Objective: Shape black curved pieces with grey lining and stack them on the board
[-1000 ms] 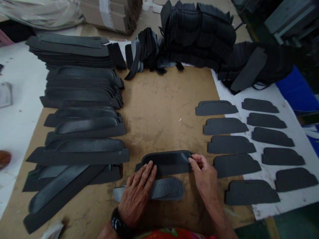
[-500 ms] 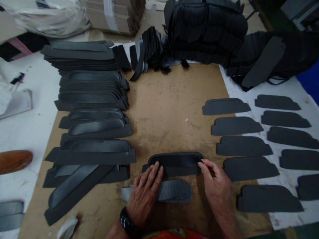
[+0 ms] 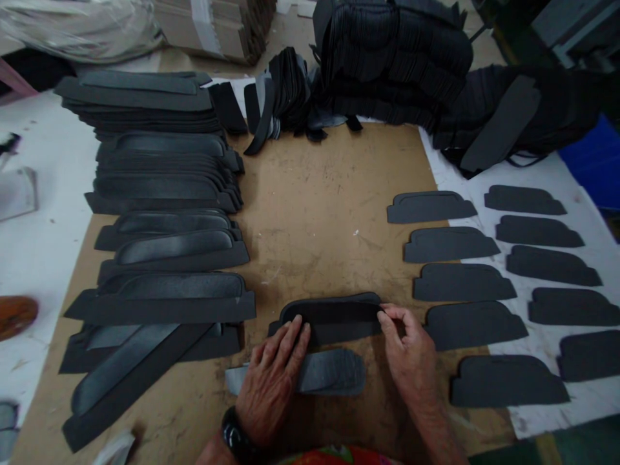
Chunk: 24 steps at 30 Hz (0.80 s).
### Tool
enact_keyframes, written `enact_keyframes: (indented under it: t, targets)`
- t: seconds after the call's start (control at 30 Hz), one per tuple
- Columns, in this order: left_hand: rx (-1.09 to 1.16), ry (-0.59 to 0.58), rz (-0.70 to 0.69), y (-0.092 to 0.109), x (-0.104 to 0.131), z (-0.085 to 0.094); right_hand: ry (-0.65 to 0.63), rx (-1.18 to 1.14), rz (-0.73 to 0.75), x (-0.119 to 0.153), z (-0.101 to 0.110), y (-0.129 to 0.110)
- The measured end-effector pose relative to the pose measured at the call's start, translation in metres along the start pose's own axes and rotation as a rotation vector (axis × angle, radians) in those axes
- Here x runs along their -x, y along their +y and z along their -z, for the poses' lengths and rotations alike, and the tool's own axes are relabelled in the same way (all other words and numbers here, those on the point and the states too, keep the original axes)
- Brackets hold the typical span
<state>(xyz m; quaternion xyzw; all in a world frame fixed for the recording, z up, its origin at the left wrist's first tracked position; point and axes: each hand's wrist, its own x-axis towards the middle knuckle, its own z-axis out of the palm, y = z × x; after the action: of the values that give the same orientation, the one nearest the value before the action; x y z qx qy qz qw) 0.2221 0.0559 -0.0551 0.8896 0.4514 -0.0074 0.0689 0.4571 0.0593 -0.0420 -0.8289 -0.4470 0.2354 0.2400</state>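
A black flat cut piece (image 3: 339,314) with a rounded top edge lies in front of me on brown board. My left hand (image 3: 278,365) rests on its left end, fingers stretched out and flat, with a dark band on the wrist. My right hand (image 3: 407,339) pinches the piece's right end between thumb and fingertips, and that upper corner looks slightly raised. Below the piece lies a small stack of grey strips (image 3: 334,372), partly covered by my left hand.
Stacks of black pieces (image 3: 165,187) line the left side. Single dark pieces (image 3: 465,282) lie in two columns on the right. Behind are a big black bundle (image 3: 392,64), a pile of narrow black strips (image 3: 288,90) and cardboard (image 3: 217,29). A brown oval object (image 3: 17,316) sits far left.
The view has shifted slightly, so things sit a little further left. The upper right edge of the black piece now looks a bit more lifted at my right fingers. My left hand stays in place.
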Motion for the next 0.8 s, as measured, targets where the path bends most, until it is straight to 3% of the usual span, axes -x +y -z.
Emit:
enact_keyframes:
  t: [0.2, 0.43, 0.6, 0.8]
  targets:
    - [-0.007, -0.025, 0.002, 0.000, 0.000, -0.001, -0.038, 0.086, 0.010, -0.004, 0.001, -0.007]
    - [0.026, 0.008, 0.012, 0.002, -0.003, 0.002, 0.038, 0.043, 0.286, 0.007, 0.009, -0.003]
    - [0.017, 0.005, 0.025, 0.002, -0.002, 0.002, -0.065, 0.165, 0.256, 0.000, 0.007, 0.001]
    - [0.011, 0.004, 0.033, 0.003, -0.001, 0.001, -0.103, 0.213, 0.259, -0.005, 0.006, 0.001]
